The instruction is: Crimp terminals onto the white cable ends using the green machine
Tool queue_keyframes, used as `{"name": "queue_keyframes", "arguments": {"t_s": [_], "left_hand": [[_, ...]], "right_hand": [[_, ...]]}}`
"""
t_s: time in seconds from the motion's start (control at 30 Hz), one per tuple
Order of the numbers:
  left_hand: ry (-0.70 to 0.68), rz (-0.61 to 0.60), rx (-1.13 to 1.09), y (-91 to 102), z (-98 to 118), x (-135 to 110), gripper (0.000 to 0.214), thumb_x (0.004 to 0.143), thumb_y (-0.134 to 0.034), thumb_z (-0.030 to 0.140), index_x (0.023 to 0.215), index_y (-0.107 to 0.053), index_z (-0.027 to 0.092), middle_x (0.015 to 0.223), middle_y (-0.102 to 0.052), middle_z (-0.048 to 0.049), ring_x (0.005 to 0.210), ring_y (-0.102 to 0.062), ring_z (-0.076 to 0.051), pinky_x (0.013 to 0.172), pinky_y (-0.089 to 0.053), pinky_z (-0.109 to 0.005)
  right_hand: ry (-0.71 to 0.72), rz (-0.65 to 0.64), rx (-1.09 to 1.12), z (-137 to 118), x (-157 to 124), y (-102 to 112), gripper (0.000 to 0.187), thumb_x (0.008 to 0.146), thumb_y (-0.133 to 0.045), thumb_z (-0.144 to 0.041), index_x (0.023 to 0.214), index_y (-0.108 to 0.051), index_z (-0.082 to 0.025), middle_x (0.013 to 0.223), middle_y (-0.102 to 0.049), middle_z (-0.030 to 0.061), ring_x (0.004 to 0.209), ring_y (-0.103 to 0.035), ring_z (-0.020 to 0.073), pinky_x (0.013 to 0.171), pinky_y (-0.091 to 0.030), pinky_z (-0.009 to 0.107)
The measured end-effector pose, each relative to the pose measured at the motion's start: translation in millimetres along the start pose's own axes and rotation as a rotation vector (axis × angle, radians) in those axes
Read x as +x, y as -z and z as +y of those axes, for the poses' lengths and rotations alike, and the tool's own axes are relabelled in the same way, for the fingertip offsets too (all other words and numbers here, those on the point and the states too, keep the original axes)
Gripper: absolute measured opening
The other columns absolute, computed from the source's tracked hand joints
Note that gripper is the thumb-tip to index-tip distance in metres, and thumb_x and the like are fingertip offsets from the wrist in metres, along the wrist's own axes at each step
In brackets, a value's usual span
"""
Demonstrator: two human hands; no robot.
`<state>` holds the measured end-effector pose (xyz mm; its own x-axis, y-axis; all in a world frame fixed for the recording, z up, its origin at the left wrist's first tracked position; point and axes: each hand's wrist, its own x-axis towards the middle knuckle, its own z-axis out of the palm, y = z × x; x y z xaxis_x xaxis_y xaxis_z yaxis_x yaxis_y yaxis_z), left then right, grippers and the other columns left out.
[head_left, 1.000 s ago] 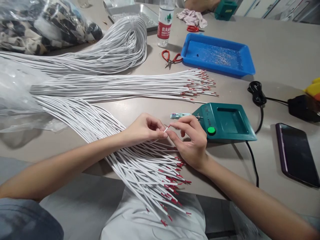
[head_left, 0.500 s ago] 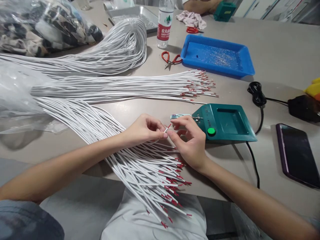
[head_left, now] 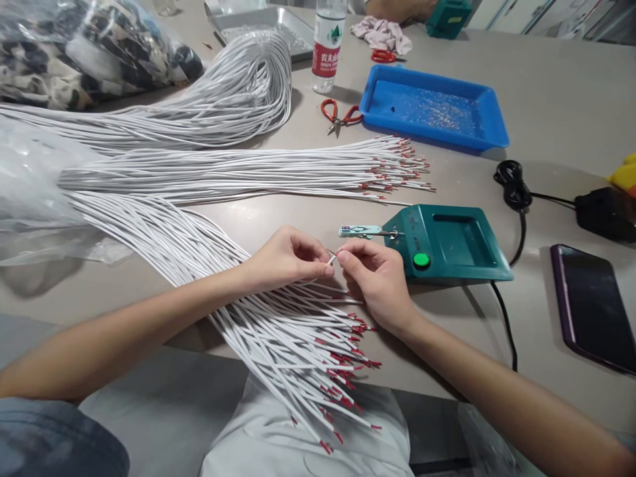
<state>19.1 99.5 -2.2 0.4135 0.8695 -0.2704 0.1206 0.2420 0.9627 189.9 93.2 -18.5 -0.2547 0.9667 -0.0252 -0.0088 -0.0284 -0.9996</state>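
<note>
Between thumb and fingers, my left hand (head_left: 293, 255) pinches a white cable (head_left: 332, 260) close to its end. My right hand (head_left: 380, 278) is closed at that same end, thumb and forefinger pressed together on the thin inner wire that comes out of the white jacket. Under my hands fans a bundle of white cables (head_left: 278, 331) with red wire ends, hanging over the table edge onto my lap. Just beyond my right hand stands a green device (head_left: 457, 265) with a green button and a small pale tool head (head_left: 360, 230) sticking out to the left.
A second cable bundle (head_left: 238, 169) and a looped coil (head_left: 258, 86) lie farther back. Beyond are red-handled cutters (head_left: 338, 120), a blue tray (head_left: 432, 109) with scraps, and a water bottle (head_left: 326, 50). A phone (head_left: 593, 305) and black cord (head_left: 513, 185) lie right. Another person's arm (head_left: 397, 10) shows at the back.
My right thumb and forefinger have closed on the wire end, where they were apart before. The red wire tip is now covered by my fingers. My left hand has stayed in place.
</note>
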Motion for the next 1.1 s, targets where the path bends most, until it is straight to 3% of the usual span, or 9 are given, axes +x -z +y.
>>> {"name": "queue_keyframes", "arguments": {"t_s": [0.13,0.23,0.4,0.47,0.57,0.67,0.93,1.1], "left_hand": [[-0.029,0.013,0.005,-0.6,1.7,-0.1,0.017,0.062,-0.075,0.021,0.061,-0.065,0.007,0.048,-0.053,0.0023,0.047,-0.041,-0.004,0.045,-0.032,-0.016],[-0.024,0.018,-0.007,-1.5,2.3,-0.7,0.014,0.064,-0.073,0.019,0.061,-0.066,0.007,0.048,-0.053,0.0022,0.047,-0.040,-0.004,0.045,-0.032,-0.016],[-0.032,-0.011,-0.045,0.4,-0.7,-0.9,0.018,0.069,-0.070,0.023,0.064,-0.066,0.007,0.049,-0.051,0.0015,0.048,-0.040,-0.005,0.045,-0.030,-0.018],[-0.034,-0.016,-0.039,1.6,-1.5,-0.7,0.018,0.070,-0.070,0.024,0.065,-0.066,0.007,0.050,-0.051,0.0011,0.048,-0.041,-0.006,0.046,-0.031,-0.019],[-0.043,-0.010,-0.030,2.5,-1.5,-0.6,0.020,0.070,-0.071,0.026,0.064,-0.065,0.007,0.050,-0.051,0.0009,0.048,-0.041,-0.006,0.046,-0.031,-0.019],[-0.050,-0.013,-0.043,2.7,-1.9,-0.7,0.023,0.070,-0.071,0.028,0.062,-0.064,0.008,0.050,-0.050,0.0012,0.048,-0.042,-0.006,0.046,-0.031,-0.019],[-0.050,0.021,-0.065,3.7,-5.7,0.4,0.023,0.071,-0.072,0.029,0.063,-0.065,0.008,0.049,-0.050,0.0011,0.047,-0.041,-0.006,0.046,-0.030,-0.020],[-0.049,0.040,-0.089,2.4,-5.4,0.3,0.021,0.070,-0.072,0.028,0.066,-0.067,0.007,0.048,-0.048,0.0018,0.046,-0.038,-0.005,0.043,-0.027,-0.019]], "right_hand": [[-0.115,-0.090,0.167,2.6,0.0,-1.3,0.020,0.076,-0.065,-0.034,0.073,-0.057,-0.017,0.063,-0.055,-0.0025,0.050,-0.045,0.0066,0.047,-0.037,0.021],[-0.105,-0.125,0.182,2.7,-0.1,-0.9,0.018,0.078,-0.062,-0.032,0.071,-0.055,-0.017,0.067,-0.055,-0.0018,0.054,-0.047,0.0069,0.049,-0.038,0.020],[0.035,-0.083,0.070,3.2,-2.8,2.7,0.014,0.082,-0.054,-0.025,0.070,-0.051,-0.017,0.069,-0.051,-0.0019,0.052,-0.044,0.0066,0.047,-0.037,0.021],[0.106,-0.030,-0.004,4.1,-4.2,3.7,0.007,0.083,-0.053,-0.025,0.082,-0.056,-0.018,0.075,-0.053,-0.0004,0.057,-0.046,0.0078,0.048,-0.039,0.021],[0.235,-0.007,-0.111,5.5,-5.3,4.1,0.019,0.085,-0.051,-0.023,0.103,-0.059,-0.022,0.087,-0.055,0.0030,0.072,-0.052,0.0119,0.053,-0.043,0.023],[0.338,-0.022,-0.180,6.5,-5.2,4.2,0.025,0.086,-0.050,-0.019,0.109,-0.060,-0.025,0.090,-0.055,0.0038,0.081,-0.053,0.0141,0.057,-0.044,0.024],[0.405,-0.026,-0.229,6.6,-4.4,6.3,0.028,0.087,-0.048,-0.015,0.108,-0.063,-0.025,0.092,-0.057,0.0033,0.079,-0.054,0.0132,0.061,-0.044,0.027],[0.419,0.025,-0.258,4.9,-4.0,6.1,0.018,0.086,-0.050,-0.014,0.094,-0.065,-0.021,0.087,-0.059,0.0029,0.079,-0.055,0.0134,0.063,-0.043,0.027]]}}
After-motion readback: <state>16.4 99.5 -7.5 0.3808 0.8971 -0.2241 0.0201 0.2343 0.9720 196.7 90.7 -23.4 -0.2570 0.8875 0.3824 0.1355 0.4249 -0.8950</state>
